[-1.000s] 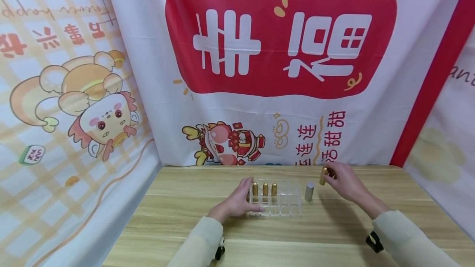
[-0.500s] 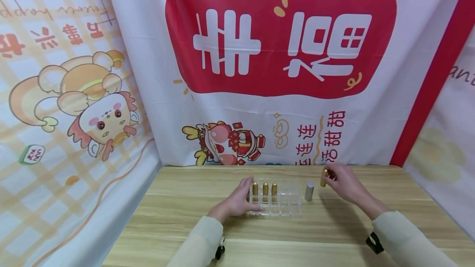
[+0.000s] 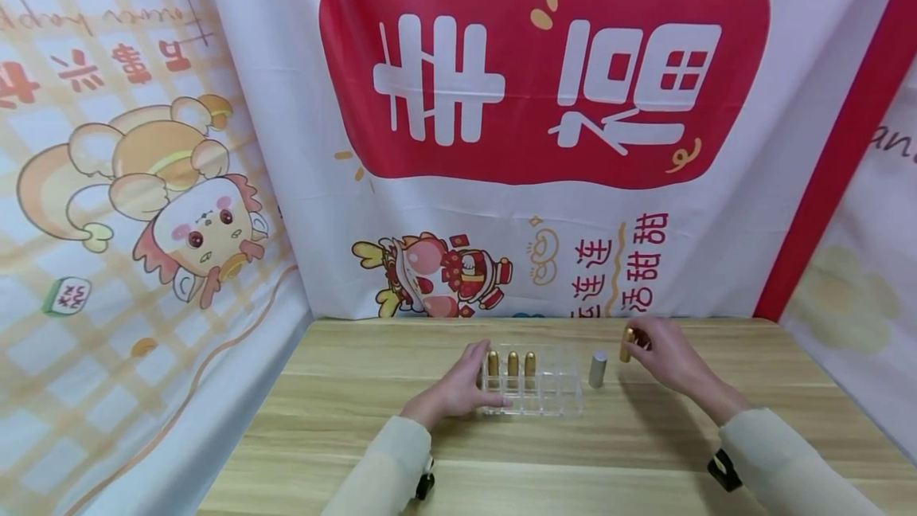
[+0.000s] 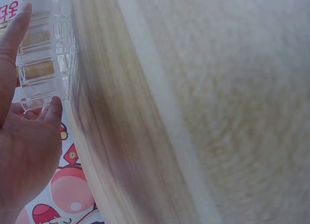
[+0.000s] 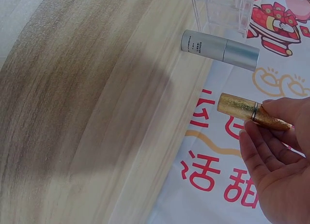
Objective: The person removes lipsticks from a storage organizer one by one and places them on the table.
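Observation:
A clear lipstick organizer (image 3: 532,403) stands on the table, with several compartments. Three gold lipsticks (image 3: 513,365) stand upright in its back row, toward the left. My left hand (image 3: 456,388) grips the organizer's left end, thumb along the front and fingers at the back corner. To the right of the organizer a silver lipstick tube (image 3: 598,370) stands upright by itself; small print shows on it in the right wrist view. Beyond it, my right hand (image 3: 665,350) pinches the end of another gold lipstick (image 5: 237,106) between thumb and fingers, its other end pointing down toward the table.
The wood-grain table (image 3: 444,472) ends at the back against a white cloth (image 3: 286,150) with red printing. Another printed cloth (image 3: 93,325) hangs along the left side. Each wrist wears a black strap.
My right hand has lowered the gold lipstick very slightly and edged a touch to the right. The left hand and the organizer stay where they were.

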Available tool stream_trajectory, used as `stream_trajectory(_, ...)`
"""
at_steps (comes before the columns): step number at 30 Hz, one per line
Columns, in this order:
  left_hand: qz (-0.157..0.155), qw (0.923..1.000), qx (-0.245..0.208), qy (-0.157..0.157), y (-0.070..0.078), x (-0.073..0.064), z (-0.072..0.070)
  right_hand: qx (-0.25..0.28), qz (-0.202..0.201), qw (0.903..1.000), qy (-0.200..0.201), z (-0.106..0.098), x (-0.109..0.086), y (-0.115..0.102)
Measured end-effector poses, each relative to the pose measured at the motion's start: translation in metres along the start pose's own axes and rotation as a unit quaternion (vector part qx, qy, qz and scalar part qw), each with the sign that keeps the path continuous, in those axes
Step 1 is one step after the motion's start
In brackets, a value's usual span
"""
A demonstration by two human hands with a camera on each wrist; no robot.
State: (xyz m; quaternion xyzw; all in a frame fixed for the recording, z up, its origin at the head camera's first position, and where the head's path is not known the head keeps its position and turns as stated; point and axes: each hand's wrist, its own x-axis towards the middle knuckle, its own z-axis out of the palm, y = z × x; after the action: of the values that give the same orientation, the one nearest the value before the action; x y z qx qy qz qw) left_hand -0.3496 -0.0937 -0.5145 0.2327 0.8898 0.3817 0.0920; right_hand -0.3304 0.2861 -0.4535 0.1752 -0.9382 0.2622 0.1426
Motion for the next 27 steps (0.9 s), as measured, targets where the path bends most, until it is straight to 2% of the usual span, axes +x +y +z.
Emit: stream_trajectory(27,-0.003,1.0,-0.003,-0.005,0.0,-0.001,0.0,-0.003,0.0,0.9999,0.01,0.01,-0.007,0.003)
